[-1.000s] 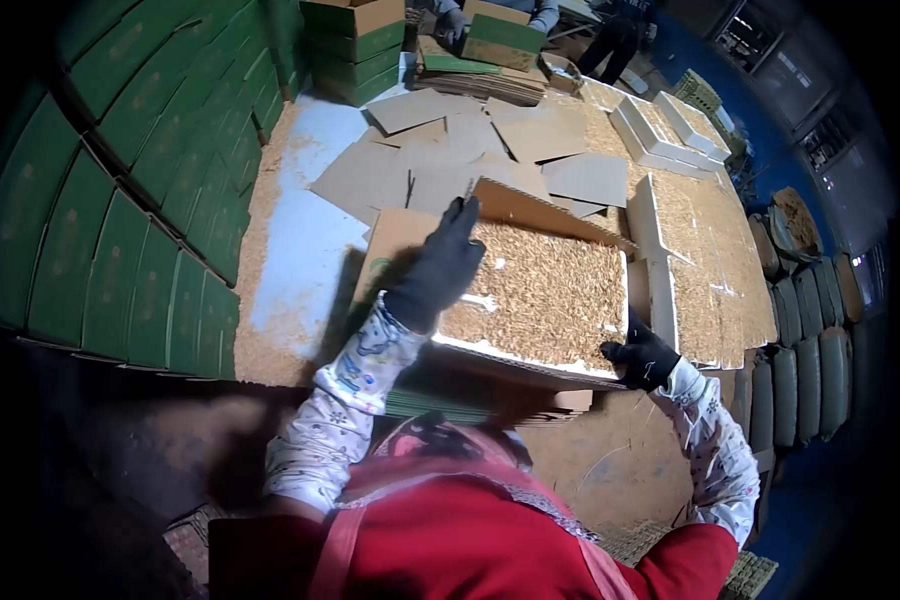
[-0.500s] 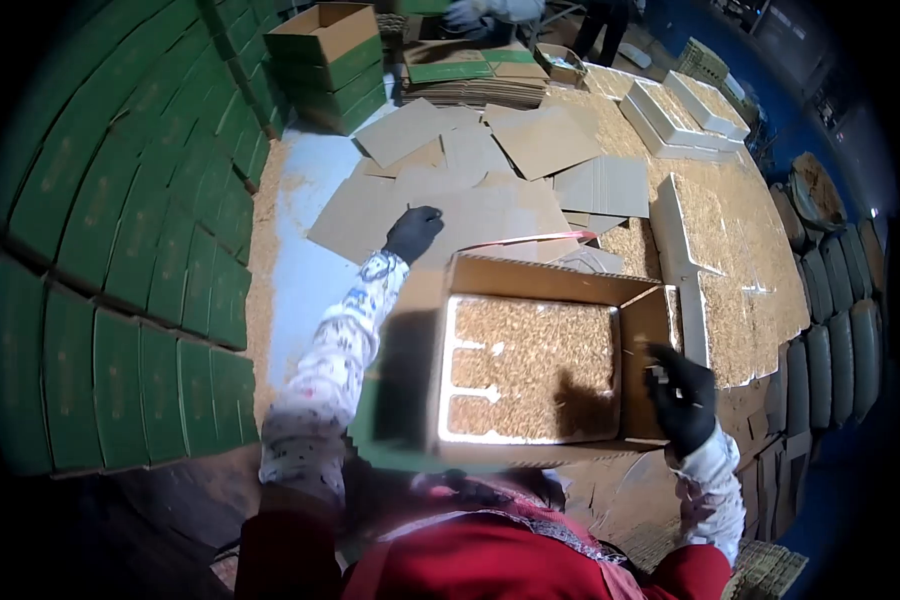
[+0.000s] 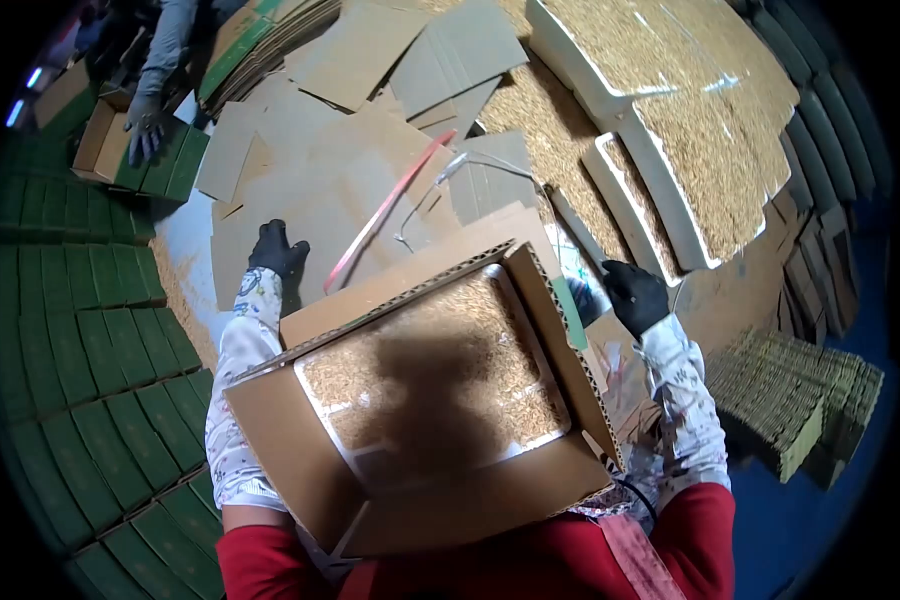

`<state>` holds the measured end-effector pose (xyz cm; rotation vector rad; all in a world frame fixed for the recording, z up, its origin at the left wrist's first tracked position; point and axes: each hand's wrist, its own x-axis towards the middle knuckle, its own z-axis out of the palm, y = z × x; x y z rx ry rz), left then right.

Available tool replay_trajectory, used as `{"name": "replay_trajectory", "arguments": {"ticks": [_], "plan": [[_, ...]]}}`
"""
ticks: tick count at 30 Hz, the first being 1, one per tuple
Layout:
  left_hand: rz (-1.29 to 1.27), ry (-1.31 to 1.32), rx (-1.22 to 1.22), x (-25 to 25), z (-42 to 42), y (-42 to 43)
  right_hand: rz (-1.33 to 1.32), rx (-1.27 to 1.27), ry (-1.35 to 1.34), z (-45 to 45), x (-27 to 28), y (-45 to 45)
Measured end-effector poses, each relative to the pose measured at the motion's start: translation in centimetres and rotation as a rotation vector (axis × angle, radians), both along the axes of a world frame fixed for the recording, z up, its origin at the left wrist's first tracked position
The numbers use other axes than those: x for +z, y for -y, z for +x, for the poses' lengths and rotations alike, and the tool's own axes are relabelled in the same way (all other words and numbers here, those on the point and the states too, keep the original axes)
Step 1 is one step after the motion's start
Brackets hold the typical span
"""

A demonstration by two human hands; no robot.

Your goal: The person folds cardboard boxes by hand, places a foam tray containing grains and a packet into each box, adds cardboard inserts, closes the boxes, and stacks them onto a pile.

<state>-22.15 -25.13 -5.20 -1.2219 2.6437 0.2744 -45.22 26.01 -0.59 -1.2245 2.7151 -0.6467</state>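
An open cardboard box (image 3: 300, 440) sits tilted against my body, its flaps raised. Inside it lies a white tray filled with tan, husk-like flakes (image 3: 490, 350), with a dark shadow across it. My left hand (image 3: 278, 252), in a black glove, is beyond the box's far left corner, over flat cardboard sheets (image 3: 330, 170), thumb and fingers apart and nothing in it. To the right of the box, my black-gloved right hand (image 3: 635, 298) has its fingers curled at the near end of a long, flat grey strip (image 3: 576, 228). Its grip is partly hidden.
A red strap (image 3: 390, 210) and thin cord lie on the sheets. White trays of flakes (image 3: 705, 150) stand at the right. Green boxes (image 3: 100, 400) are stacked along the left. A co-worker's gloved hand (image 3: 145, 130) touches a green box. Stacked woven-looking material (image 3: 790, 400) sits lower right.
My view has turned and come closer. The box is now nearer my body and tilted. My left hand has gone from a fist to spread fingers; my right hand has moved to the grey strip.
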Motion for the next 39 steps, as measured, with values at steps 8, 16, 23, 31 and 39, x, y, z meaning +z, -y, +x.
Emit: {"name": "replay_trajectory", "arguments": {"ticks": [8, 16, 23, 31, 39], "plan": [[0.253, -0.266, 0.391, -5.9, 3.1, 4.4, 0.145, 0.088, 0.135, 0.7, -7.1, 0.3], [0.632, -0.108, 0.449, -4.8, 2.3, 4.1, 0.146, 0.166, -0.252, 2.2, -13.1, 0.6], [0.591, -0.148, 0.578, -5.3, 0.4, 3.3, 0.301, 0.027, -0.130, 2.1, -13.1, 0.8], [0.743, -0.380, 0.444, 0.1, 1.0, 1.3, 0.037, -0.280, 0.724, -0.5, -11.7, -0.1], [-0.199, -0.984, -0.099, 27.7, 5.1, -13.8, -0.113, -0.139, 0.784, 0.3, 2.6, -1.8]]}}
